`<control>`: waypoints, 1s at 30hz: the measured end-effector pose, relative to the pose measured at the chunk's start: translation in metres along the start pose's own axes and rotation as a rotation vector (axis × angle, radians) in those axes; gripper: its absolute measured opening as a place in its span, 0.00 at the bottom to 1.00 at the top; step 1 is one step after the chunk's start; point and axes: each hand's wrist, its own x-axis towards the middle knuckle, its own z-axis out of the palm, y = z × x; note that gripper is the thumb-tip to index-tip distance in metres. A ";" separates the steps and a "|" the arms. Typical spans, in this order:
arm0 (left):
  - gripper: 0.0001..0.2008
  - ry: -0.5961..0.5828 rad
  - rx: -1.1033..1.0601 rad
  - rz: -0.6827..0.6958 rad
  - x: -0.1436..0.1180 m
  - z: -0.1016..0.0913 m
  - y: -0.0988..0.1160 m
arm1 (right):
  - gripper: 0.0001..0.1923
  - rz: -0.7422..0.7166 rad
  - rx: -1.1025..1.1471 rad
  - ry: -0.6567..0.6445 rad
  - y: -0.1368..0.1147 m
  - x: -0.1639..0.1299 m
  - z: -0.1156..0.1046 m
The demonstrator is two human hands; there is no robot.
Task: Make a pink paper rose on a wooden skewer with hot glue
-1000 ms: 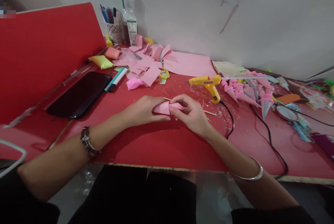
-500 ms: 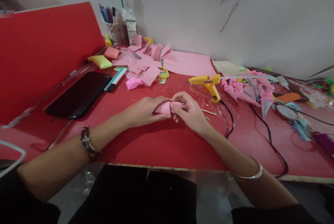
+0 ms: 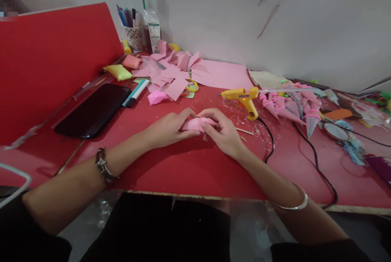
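Observation:
Both my hands hold a small pink paper cone [image 3: 194, 124] just above the red table. My left hand [image 3: 171, 127] grips its left part between thumb and fingers. At the other end, the thumb and fingers of my right hand [image 3: 222, 129] pinch the pink material; exactly what they press there is partly hidden. A thin wooden stick [image 3: 245, 131] lies on the table, right of my right hand. Farther back, a yellow glue gun [image 3: 248, 101] rests with a clear glue stick in its rear and a small orange light on.
Cut pink paper [image 3: 175, 75] and a pink sheet [image 3: 222, 74] lie at the back. Finished-looking pink cones [image 3: 288, 111] are piled at the right. A phone [image 3: 93, 109], markers [image 3: 136, 93], a pen cup [image 3: 132, 37] and a bottle [image 3: 152, 26] are left. Black cables [image 3: 316, 160] cross the right.
The pink material between my fingers has turned and now looks wrapped more closely along the cone. My left fingers have shifted slightly; the arms stay almost in place.

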 end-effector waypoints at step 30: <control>0.14 0.063 -0.204 0.054 0.001 0.001 -0.004 | 0.04 -0.329 -0.372 0.083 -0.008 -0.001 -0.004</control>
